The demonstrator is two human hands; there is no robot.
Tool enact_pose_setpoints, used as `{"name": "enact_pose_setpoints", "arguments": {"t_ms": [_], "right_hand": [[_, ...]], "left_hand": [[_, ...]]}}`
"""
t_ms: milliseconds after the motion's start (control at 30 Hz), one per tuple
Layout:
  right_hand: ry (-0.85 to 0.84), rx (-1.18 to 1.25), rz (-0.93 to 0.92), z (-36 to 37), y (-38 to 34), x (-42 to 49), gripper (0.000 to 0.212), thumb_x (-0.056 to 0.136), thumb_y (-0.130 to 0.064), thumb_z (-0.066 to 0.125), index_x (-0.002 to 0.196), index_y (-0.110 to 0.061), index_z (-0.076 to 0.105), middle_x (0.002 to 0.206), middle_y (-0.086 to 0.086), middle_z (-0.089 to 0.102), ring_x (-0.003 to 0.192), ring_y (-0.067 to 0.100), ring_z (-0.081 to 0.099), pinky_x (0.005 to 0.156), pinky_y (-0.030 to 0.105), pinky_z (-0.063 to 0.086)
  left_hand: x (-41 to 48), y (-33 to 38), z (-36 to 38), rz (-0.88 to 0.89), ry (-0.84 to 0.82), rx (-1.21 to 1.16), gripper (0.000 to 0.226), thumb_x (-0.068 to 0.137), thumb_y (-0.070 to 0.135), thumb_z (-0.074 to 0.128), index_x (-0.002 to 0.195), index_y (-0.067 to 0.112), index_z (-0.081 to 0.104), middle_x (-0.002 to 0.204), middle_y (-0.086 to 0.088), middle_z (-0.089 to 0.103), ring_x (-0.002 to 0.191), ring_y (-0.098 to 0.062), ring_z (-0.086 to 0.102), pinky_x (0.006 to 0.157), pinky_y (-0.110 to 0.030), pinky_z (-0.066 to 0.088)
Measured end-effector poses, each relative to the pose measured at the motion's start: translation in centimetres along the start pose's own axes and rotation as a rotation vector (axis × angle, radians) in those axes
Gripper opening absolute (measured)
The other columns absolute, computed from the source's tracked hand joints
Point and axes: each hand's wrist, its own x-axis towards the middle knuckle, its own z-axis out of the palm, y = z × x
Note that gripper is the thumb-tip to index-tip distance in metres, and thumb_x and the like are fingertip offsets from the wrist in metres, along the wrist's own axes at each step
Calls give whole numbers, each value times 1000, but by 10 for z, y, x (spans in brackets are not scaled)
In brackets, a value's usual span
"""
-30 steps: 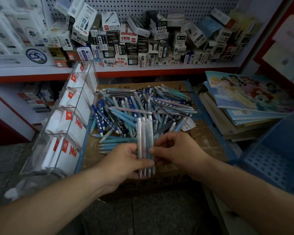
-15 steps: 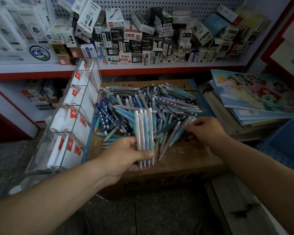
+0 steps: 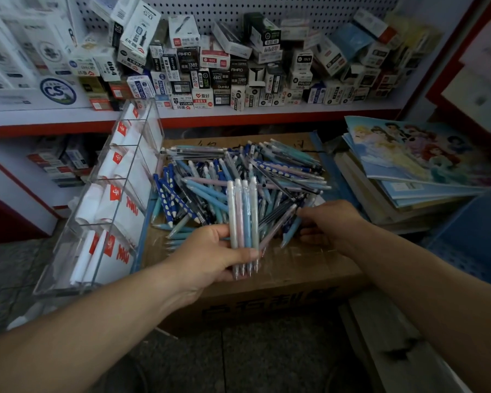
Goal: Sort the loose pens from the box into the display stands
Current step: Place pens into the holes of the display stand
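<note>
Four slim frosted pastel pens (image 3: pixel 243 219) in left hand (image 3: pixel 210 259) over cardboard box (image 3: pixel 301 268)

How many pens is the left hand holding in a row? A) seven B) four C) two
B: four pens, white, pink, blue and pale green, lie side by side in the grip of the left hand.

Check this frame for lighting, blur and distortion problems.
Head view: dim throughout; the wide lens stretches the frame edges; boxes at far left are smeared; the four pens in the left hand are crisp; the right hand at the pile looks soft.
</note>
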Motion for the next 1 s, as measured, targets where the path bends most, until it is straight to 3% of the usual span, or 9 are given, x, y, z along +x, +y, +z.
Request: {"name": "enact_pose_setpoints", "arguments": {"t_ms": [200, 400, 533, 633, 800, 900, 1000], "right_hand": [[-27, 33, -11, -7, 0, -4, 18, 93, -12, 71, 105, 1, 67, 77, 14, 74, 64, 22, 71, 56, 32, 58], [-2, 69, -89, -22, 5, -14, 24, 92, -12, 72, 111, -2, 62, 88, 16, 68, 72, 25, 67, 62, 36, 58], [61, -66, -277, -39, 1, -30, 16, 93, -18, 72, 103, -10, 62, 94, 13, 70, 77, 23, 71, 60, 30, 58], [98, -165, -476, -60, -10, -59, 24, 91, -19, 75, 111, -15, 62, 97, 5, 70, 80, 17, 72, 54, 21, 54], [138, -158, -646, -110, -19, -119, 28, 91, -21, 75, 117, -22, 65, 94, 2, 73, 77, 23, 72, 69, 37, 64], [226, -95, -691, -147, 0, -155, 22, 89, -18, 77, 108, -28, 69, 86, 4, 74, 82, 33, 72, 72, 52, 62], [374, -49, -745, -192, 35, -189, 18, 89, -20, 77, 102, -29, 69, 81, 2, 72, 77, 31, 71, 74, 53, 62]], "left_hand": [[2, 1, 2, 3, 4, -5, 34, 80, -2, 77, 111, 10, 70, 97, -11, 79, 93, -26, 76, 80, -41, 62], [2, 9, 12, 21, -3, -1, 36, 81, -2, 76, 114, 9, 69, 100, -13, 78, 96, -29, 75, 86, -47, 61], [-5, 15, 27, 57, -28, 2, 37, 80, -1, 75, 114, 10, 67, 100, -13, 78, 95, -26, 76, 82, -42, 62], [-17, 22, 43, 113, -66, 57, 35, 81, 2, 74, 114, 12, 67, 99, -9, 78, 92, -23, 76, 80, -39, 62], [-33, 39, 85, 199, -123, 116, 30, 84, 2, 74, 111, 12, 67, 93, -9, 78, 84, -22, 77, 69, -32, 62], [-39, 50, 121, 237, -194, 141, 28, 85, 3, 75, 110, 11, 69, 91, -11, 78, 83, -25, 77, 73, -37, 62], [-48, 61, 167, 273, -283, 137, 27, 80, 4, 79, 105, 11, 70, 91, -12, 78, 86, -28, 76, 79, -43, 63]]}}
